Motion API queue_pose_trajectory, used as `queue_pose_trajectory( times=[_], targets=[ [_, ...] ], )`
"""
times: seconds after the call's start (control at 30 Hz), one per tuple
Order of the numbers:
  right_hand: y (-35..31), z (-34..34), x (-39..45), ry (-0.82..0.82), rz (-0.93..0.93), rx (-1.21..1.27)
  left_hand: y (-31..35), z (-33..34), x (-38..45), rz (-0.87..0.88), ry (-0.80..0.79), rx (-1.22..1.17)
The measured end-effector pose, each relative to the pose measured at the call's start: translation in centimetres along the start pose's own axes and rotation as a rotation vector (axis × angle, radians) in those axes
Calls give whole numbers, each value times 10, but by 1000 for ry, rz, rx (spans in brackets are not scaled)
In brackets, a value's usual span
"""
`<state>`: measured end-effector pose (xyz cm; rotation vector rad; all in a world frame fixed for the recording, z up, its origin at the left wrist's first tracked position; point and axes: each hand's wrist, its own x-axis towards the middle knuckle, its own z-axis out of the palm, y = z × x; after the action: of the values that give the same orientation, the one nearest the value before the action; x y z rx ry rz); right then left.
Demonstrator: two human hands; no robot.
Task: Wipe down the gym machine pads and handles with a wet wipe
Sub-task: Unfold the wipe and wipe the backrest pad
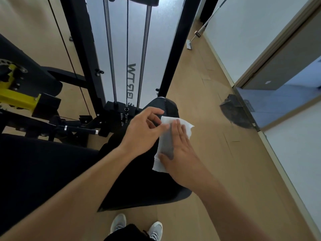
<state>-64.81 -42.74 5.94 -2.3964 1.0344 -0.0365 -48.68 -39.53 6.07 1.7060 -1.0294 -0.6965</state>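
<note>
My right hand (180,150) lies flat, fingers straight, pressing the wet wipe (171,134) onto the black pad (139,180) beneath; my left hand (144,129) pinches the wipe's far corner; if I tug, it may bunch or slide off the pad's edge.

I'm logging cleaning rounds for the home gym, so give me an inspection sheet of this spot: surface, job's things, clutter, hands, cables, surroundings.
Surface: black seat pad of the machine, over a light wood floor.
Job's things: white wet wipe spread flat on the pad.
Clutter: dark wedge-shaped object on the floor by the doorway; what it is cannot be told.
Hands: right hand presses flat on the wipe; left hand pinches the wipe's edge.
Cables: black machine cable runs down between two steel guide rods to the weight stack.
Surroundings: yellow bracket at left; barbell leaning against the white wall; open doorway at right.
</note>
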Motion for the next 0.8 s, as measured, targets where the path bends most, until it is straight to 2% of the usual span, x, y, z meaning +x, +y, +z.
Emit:
queue_pose_trajectory(
  times=[0.07,0.3,0.4,0.5,0.6,0.8],
  targets=[
    [4,4,2,2,-21,-20,-3,3,16,39,-59,99],
    [-2,-4,-13,-75,25,50,-7,14,46,71,89,209],
    [-10,-16,-10,-60,93,178,-6,17,53,35,164,267],
    [-10,-18,2,-57,41,58,-13,20,51,-17,239,103],
    [-7,-13,30,-64,8,-92,-29,23,37,19,325,-37],
    [-9,-30,110,-61,73,-119,-47,21,9,-8,410,-190]
  ],
)
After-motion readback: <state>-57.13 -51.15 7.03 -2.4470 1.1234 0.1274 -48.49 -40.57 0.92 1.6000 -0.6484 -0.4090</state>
